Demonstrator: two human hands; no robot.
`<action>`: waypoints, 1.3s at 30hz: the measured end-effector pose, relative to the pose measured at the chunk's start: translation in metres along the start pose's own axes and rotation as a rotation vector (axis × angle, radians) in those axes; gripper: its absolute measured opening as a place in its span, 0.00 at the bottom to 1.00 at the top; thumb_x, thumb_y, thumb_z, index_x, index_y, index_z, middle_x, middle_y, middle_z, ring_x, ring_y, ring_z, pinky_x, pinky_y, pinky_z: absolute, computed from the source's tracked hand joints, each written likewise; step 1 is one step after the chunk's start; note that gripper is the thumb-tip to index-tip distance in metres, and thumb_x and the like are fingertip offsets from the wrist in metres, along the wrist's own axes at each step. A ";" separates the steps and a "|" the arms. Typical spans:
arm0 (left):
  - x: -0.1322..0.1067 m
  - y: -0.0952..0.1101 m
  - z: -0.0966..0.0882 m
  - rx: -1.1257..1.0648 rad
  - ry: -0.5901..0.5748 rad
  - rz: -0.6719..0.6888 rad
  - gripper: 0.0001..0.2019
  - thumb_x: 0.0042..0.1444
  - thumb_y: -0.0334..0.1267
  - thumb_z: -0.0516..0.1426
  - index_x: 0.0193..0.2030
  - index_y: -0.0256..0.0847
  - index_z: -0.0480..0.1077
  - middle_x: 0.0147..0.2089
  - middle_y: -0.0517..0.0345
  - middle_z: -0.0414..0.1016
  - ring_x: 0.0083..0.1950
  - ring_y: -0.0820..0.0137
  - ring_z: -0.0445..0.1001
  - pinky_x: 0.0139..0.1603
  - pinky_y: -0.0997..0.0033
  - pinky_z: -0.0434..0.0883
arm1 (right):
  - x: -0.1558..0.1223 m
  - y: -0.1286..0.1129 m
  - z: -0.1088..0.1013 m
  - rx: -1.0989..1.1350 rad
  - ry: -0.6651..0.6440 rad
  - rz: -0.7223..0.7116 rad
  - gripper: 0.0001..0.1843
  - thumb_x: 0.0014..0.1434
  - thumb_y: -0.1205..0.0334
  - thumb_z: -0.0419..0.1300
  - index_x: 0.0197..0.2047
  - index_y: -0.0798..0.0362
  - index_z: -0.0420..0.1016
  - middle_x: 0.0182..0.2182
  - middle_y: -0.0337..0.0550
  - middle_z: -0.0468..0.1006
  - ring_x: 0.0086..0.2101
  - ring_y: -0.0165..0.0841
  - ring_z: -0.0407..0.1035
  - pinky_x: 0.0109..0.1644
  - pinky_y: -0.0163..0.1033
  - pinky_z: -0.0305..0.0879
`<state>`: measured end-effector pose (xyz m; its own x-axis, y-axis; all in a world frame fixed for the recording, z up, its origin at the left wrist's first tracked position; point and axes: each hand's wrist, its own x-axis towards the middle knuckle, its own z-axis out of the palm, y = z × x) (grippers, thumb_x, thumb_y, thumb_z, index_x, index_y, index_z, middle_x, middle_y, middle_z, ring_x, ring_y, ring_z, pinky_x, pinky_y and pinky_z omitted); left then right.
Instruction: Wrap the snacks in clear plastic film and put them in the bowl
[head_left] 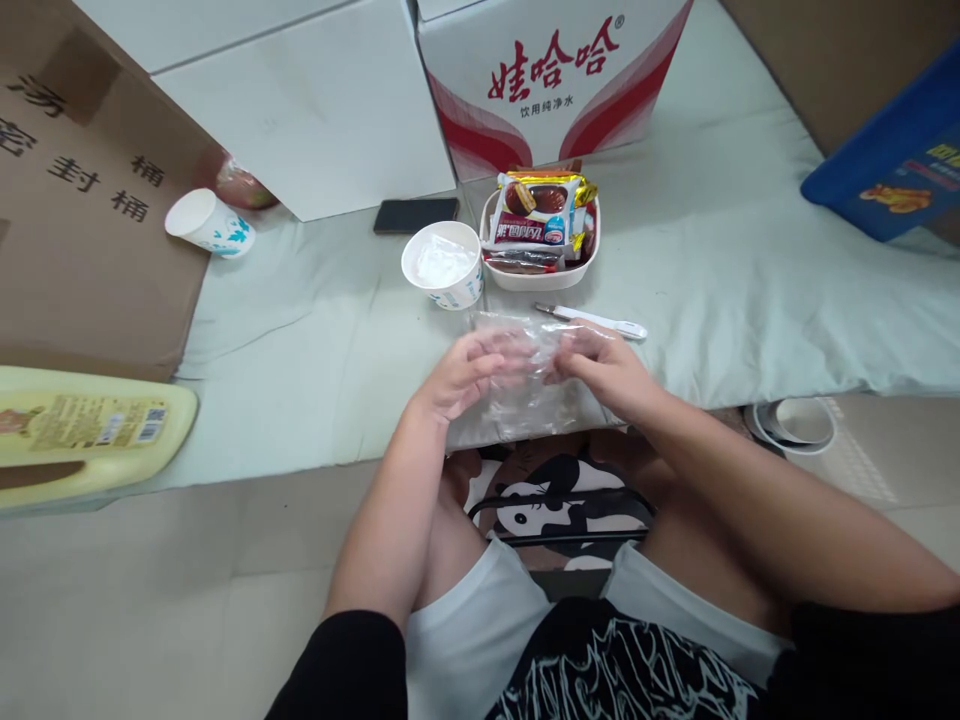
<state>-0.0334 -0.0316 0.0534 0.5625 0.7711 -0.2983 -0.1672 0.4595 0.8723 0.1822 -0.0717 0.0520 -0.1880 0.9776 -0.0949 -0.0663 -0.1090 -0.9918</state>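
Note:
My left hand [469,372] and my right hand [604,368] meet over a clear plastic bag [525,400] that lies at the near edge of a pale green cloth [315,330]. Both hands pinch the bag's upper part, fingers curled on the film. Just beyond the bag lies a white-handled small tool [596,320]. Behind it stand a paper cup [444,265] with white contents and a white bowl [540,275] full of wrapped snacks [536,215].
A black phone [416,214] lies behind the cup. A second paper cup [208,222] lies tipped at the left by a brown carton [82,190]. White boxes [551,70] stand at the back, a yellow container [82,430] at left, a blue box [892,160] at right.

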 end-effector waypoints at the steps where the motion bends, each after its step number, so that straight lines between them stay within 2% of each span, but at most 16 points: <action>1: 0.001 0.000 0.002 0.058 -0.011 -0.060 0.27 0.43 0.49 0.74 0.47 0.38 0.76 0.40 0.50 0.83 0.40 0.62 0.83 0.41 0.65 0.78 | 0.000 -0.001 -0.002 0.026 0.042 0.002 0.11 0.54 0.56 0.65 0.31 0.48 0.66 0.24 0.37 0.78 0.27 0.32 0.73 0.37 0.42 0.72; 4: 0.003 -0.001 0.006 0.190 0.125 -0.111 0.19 0.49 0.48 0.70 0.41 0.37 0.76 0.33 0.54 0.82 0.32 0.68 0.81 0.30 0.73 0.73 | 0.001 0.000 -0.007 0.040 0.094 0.052 0.13 0.54 0.54 0.66 0.38 0.48 0.68 0.22 0.33 0.76 0.22 0.29 0.68 0.29 0.38 0.65; 8: 0.005 -0.001 0.005 0.208 0.286 -0.007 0.17 0.50 0.47 0.69 0.43 0.40 0.75 0.24 0.64 0.74 0.22 0.74 0.73 0.22 0.77 0.65 | 0.001 0.001 -0.011 -0.010 0.014 0.089 0.16 0.51 0.52 0.69 0.38 0.50 0.71 0.21 0.34 0.74 0.22 0.29 0.67 0.28 0.37 0.63; 13: 0.004 0.003 -0.002 0.160 0.292 0.157 0.18 0.44 0.45 0.73 0.40 0.42 0.76 0.19 0.69 0.67 0.17 0.78 0.62 0.17 0.78 0.56 | 0.000 -0.004 -0.011 0.143 0.125 0.028 0.15 0.52 0.55 0.67 0.43 0.46 0.72 0.18 0.29 0.69 0.19 0.27 0.60 0.25 0.35 0.56; 16: 0.000 0.008 -0.004 0.072 0.295 0.230 0.15 0.41 0.43 0.72 0.32 0.42 0.76 0.23 0.65 0.71 0.21 0.76 0.67 0.20 0.77 0.61 | 0.000 -0.008 -0.013 0.253 0.131 0.035 0.09 0.49 0.57 0.65 0.34 0.47 0.72 0.21 0.33 0.69 0.21 0.27 0.59 0.24 0.35 0.54; 18: -0.002 0.011 -0.005 0.013 0.248 0.253 0.13 0.41 0.45 0.70 0.28 0.41 0.76 0.27 0.60 0.74 0.26 0.73 0.71 0.25 0.74 0.67 | 0.001 -0.007 -0.015 0.262 0.095 0.048 0.09 0.50 0.53 0.62 0.28 0.49 0.71 0.23 0.38 0.69 0.22 0.29 0.60 0.24 0.36 0.55; 22: 0.002 0.008 -0.008 0.101 0.174 0.249 0.17 0.49 0.52 0.63 0.25 0.38 0.75 0.28 0.55 0.72 0.29 0.71 0.71 0.28 0.71 0.68 | 0.002 0.000 -0.019 0.002 0.118 0.039 0.17 0.56 0.46 0.60 0.27 0.51 0.70 0.24 0.40 0.69 0.23 0.29 0.60 0.28 0.38 0.56; 24: 0.007 0.003 -0.011 0.222 0.245 0.268 0.11 0.47 0.44 0.67 0.31 0.40 0.75 0.31 0.59 0.72 0.30 0.73 0.70 0.30 0.73 0.68 | 0.002 0.002 -0.018 -0.139 0.174 0.040 0.15 0.52 0.51 0.67 0.36 0.50 0.70 0.23 0.34 0.68 0.23 0.28 0.59 0.28 0.37 0.56; 27: 0.014 -0.001 -0.013 0.371 0.472 0.378 0.17 0.42 0.34 0.68 0.40 0.44 0.72 0.35 0.63 0.72 0.35 0.74 0.72 0.35 0.75 0.70 | 0.001 0.001 -0.017 -0.212 0.337 -0.035 0.26 0.50 0.59 0.68 0.51 0.47 0.64 0.26 0.30 0.70 0.24 0.30 0.62 0.30 0.38 0.59; 29: 0.015 -0.002 -0.011 0.412 0.565 0.413 0.13 0.46 0.38 0.68 0.36 0.43 0.70 0.31 0.64 0.71 0.34 0.74 0.72 0.35 0.76 0.69 | -0.001 -0.002 -0.016 -0.321 0.461 -0.166 0.18 0.54 0.60 0.64 0.47 0.46 0.66 0.29 0.34 0.73 0.27 0.32 0.65 0.34 0.40 0.63; 30: 0.015 -0.003 -0.008 0.396 0.533 0.374 0.12 0.49 0.42 0.67 0.34 0.42 0.70 0.30 0.63 0.71 0.33 0.74 0.72 0.35 0.75 0.70 | -0.003 -0.003 -0.014 -0.409 0.488 -0.251 0.11 0.55 0.61 0.63 0.42 0.46 0.67 0.31 0.37 0.74 0.30 0.34 0.67 0.38 0.42 0.64; 32: 0.013 -0.004 0.002 0.300 0.335 0.227 0.18 0.52 0.54 0.66 0.33 0.40 0.72 0.30 0.59 0.74 0.33 0.72 0.74 0.35 0.72 0.72 | -0.007 -0.002 -0.009 -0.604 0.412 -0.417 0.04 0.57 0.63 0.61 0.34 0.47 0.68 0.33 0.42 0.77 0.36 0.38 0.70 0.45 0.46 0.65; 34: 0.012 -0.007 0.012 0.241 0.162 0.119 0.24 0.50 0.59 0.67 0.36 0.38 0.75 0.34 0.54 0.79 0.35 0.69 0.78 0.38 0.69 0.74 | -0.011 0.002 0.000 -0.772 0.185 -0.515 0.02 0.58 0.62 0.62 0.34 0.47 0.72 0.38 0.45 0.81 0.41 0.42 0.71 0.48 0.49 0.63; 35: 0.013 -0.008 0.016 0.260 0.145 0.104 0.23 0.49 0.58 0.68 0.37 0.37 0.76 0.35 0.53 0.81 0.37 0.68 0.78 0.39 0.69 0.74 | -0.013 0.004 0.004 -0.834 0.059 -0.530 0.01 0.58 0.61 0.63 0.35 0.47 0.75 0.41 0.46 0.82 0.44 0.44 0.71 0.49 0.51 0.63; 37: 0.015 -0.011 0.021 0.377 0.241 0.127 0.18 0.51 0.52 0.68 0.34 0.37 0.77 0.33 0.55 0.81 0.36 0.69 0.77 0.39 0.70 0.73 | -0.016 0.008 0.010 -0.883 -0.103 -0.528 0.05 0.60 0.57 0.64 0.39 0.47 0.77 0.45 0.47 0.83 0.48 0.46 0.71 0.52 0.53 0.62; 39: 0.018 -0.012 0.022 0.496 0.346 0.150 0.13 0.54 0.46 0.66 0.32 0.37 0.77 0.30 0.57 0.79 0.34 0.70 0.75 0.37 0.71 0.71 | -0.017 0.008 0.010 -0.824 -0.072 -0.509 0.07 0.62 0.55 0.62 0.41 0.47 0.77 0.45 0.47 0.82 0.49 0.46 0.71 0.55 0.55 0.62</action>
<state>-0.0035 -0.0325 0.0457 0.2528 0.9479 -0.1940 0.2181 0.1395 0.9659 0.1746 -0.0910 0.0465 -0.3880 0.8565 0.3405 0.5454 0.5112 -0.6642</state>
